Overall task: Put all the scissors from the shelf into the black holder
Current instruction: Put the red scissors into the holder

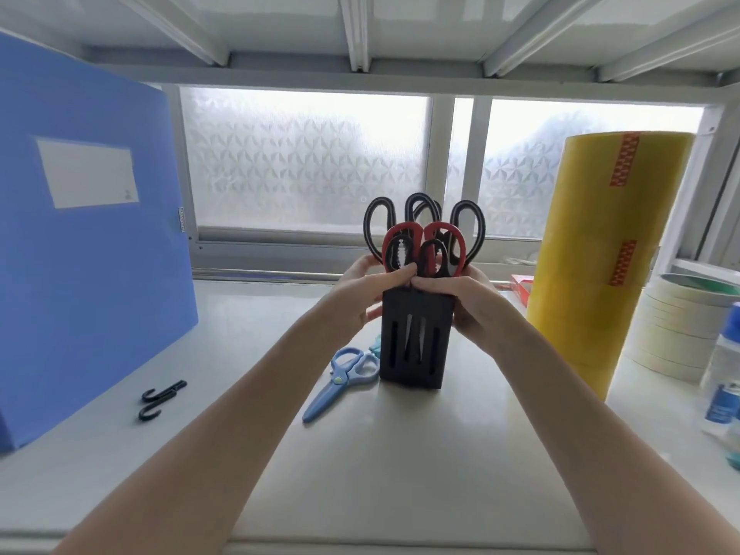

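Both my hands wrap the top of the black holder standing on the shelf, left hand and right hand fingers closed around it. Red scissors and black scissors stand inside; blue scissors lie beside its left

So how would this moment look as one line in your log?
both hands: left hand, right hand on black holder | in holder: red scissors, black ones | blue scissors on shelf
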